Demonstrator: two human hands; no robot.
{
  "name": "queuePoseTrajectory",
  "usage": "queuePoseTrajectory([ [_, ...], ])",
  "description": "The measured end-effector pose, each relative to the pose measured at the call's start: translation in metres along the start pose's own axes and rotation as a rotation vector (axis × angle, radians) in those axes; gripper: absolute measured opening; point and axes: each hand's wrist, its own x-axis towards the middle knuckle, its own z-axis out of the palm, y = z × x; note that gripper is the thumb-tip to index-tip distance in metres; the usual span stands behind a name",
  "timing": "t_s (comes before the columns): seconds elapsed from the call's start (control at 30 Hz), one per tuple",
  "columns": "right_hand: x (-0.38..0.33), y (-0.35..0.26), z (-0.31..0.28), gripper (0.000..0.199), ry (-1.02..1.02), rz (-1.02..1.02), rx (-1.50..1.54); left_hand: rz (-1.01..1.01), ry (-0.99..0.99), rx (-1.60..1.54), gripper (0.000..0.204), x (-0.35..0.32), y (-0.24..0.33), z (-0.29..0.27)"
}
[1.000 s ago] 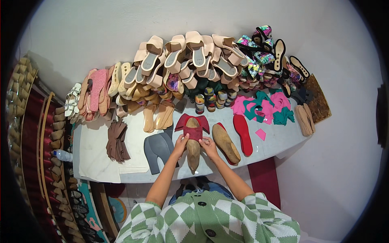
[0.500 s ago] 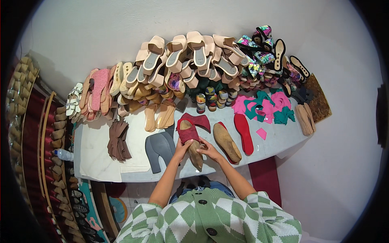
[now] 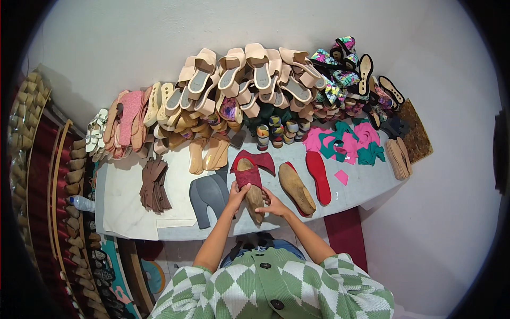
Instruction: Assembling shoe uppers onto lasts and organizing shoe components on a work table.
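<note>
A wooden shoe last (image 3: pixel 255 199) with a dark red upper strap (image 3: pixel 247 178) across its front is held near the table's front edge, heel end toward me. My left hand (image 3: pixel 237 198) grips its left side, thumb on the strap's edge. My right hand (image 3: pixel 274 205) is closed on the heel part from the right, thumb on top. A dark red cut piece (image 3: pixel 264 160) lies just beyond. To the right rests a second wooden last (image 3: pixel 297 189) with red edging under it, then a red insole (image 3: pixel 318 178). A grey high-heeled platform sole (image 3: pixel 210 198) stands on the left.
Beige heeled sandals (image 3: pixel 260 74) are piled along the wall. Pink and teal scraps (image 3: pixel 348 142) lie back right, brown strips (image 3: pixel 154 184) at left. Tan insoles (image 3: pixel 399 158) lie by the right end. Shelves of lasts (image 3: pixel 74 212) stand left, near a plastic bottle (image 3: pixel 82 203).
My right hand has slid slightly down along the last toward its heel end. The last is turned a little more upright in view; my left hand keeps its grip.
</note>
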Motion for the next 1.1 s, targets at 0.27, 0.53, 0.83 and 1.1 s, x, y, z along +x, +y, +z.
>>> queuePoseTrajectory([
  [0.27, -0.018, -0.007, 0.016, 0.106, 0.037, -0.158, -0.275, -0.040, -0.140, 0.192, 0.064, -0.002, 0.032, -0.001],
  [0.53, -0.030, -0.035, 0.033, 0.107, 0.370, -0.399, -0.823, -0.020, -0.132, 0.108, 0.063, -0.016, 0.042, -0.003],
  [0.83, -0.043, -0.070, 0.042, 0.092, 0.420, -0.478, -1.326, 0.213, 0.132, -0.053, 0.044, -0.006, 0.028, 0.023],
  [1.1, -0.040, -0.065, -0.027, 0.053, -0.005, -0.140, -0.406, 0.058, -0.252, -0.194, 0.069, -0.017, 0.035, -0.007],
])
